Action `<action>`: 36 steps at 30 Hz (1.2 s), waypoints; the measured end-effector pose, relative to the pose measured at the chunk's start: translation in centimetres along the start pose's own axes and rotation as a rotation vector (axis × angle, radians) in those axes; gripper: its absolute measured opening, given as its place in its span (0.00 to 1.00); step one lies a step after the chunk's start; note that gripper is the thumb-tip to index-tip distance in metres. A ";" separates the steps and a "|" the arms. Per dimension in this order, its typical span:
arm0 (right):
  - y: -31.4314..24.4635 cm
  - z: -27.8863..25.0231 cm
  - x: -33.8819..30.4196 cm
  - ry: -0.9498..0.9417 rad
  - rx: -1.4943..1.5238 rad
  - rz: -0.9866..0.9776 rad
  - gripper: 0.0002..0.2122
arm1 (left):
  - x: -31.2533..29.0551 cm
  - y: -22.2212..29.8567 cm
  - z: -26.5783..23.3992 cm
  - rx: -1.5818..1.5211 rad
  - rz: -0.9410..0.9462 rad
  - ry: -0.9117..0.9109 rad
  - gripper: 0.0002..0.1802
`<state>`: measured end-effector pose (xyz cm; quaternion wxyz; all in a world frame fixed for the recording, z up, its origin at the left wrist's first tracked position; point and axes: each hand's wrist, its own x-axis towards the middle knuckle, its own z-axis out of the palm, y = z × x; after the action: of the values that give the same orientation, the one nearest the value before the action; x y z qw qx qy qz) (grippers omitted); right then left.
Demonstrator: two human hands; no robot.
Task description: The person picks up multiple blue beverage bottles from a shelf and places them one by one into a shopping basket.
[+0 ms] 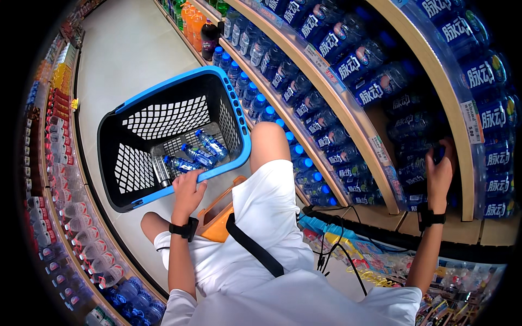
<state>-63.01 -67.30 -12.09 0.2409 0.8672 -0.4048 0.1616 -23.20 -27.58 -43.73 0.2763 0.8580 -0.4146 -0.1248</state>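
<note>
A black shopping basket with a blue rim (163,193) stands on the floor at my left. My left hand (188,191) is closed over its near rim. Three blue-labelled drink bottles (212,145) lie inside, beside a clear bottle (161,171). To the right, my right hand (440,173) reaches into a shaded shelf of blue-labelled drink bottles (410,127). Its thumb and fingers curve round a dark blue bottle (436,154), mostly hidden by shadow and the hand. Black bands circle both my wrists.
Curved shelf edges (465,136) with price tags frame the right hand. Smaller blue-capped bottles (255,103) fill the lower shelf. Another shelf of drinks (81,239) runs along the left side. Black cables (340,244) hang beside my leg, and an orange bag (217,225) sits between my knees.
</note>
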 end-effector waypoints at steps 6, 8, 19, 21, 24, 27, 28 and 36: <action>1.9 3.5 0.4 0.137 0.545 0.393 0.26 | 0.0 -0.9 -0.5 0.030 0.027 -0.044 0.21; 0.4 2.7 0.0 0.128 0.523 0.398 0.21 | 0.1 -1.3 -1.0 0.010 0.042 -0.125 0.22; -10.9 -5.3 0.5 0.267 0.626 -0.162 0.13 | -0.5 -1.5 -1.3 -0.031 -0.002 -0.181 0.25; -12.8 -7.4 1.0 0.333 0.701 -0.261 0.16 | -0.1 -1.6 -0.9 -0.026 -0.008 -0.198 0.27; -16.0 -9.7 2.0 0.325 0.963 -0.353 0.17 | -0.2 -1.8 -0.8 -0.018 -0.033 -0.229 0.29; -19.5 -8.4 2.6 0.057 1.529 -0.242 0.17 | -0.1 -1.5 -1.1 -0.034 -0.021 -0.200 0.29; -21.3 -6.9 2.7 -0.067 1.720 -0.152 0.16 | -0.1 -1.5 -1.1 -0.025 -0.021 -0.197 0.29; -41.9 9.4 -2.2 -0.845 2.173 0.495 0.12 | 1.5 -1.8 -2.0 -0.732 -0.218 -0.280 0.21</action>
<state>-30.93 -47.80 -33.01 -0.8099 0.4999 -0.2595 0.1635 -20.25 -27.10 -43.13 0.4893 0.7167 -0.2830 -0.4084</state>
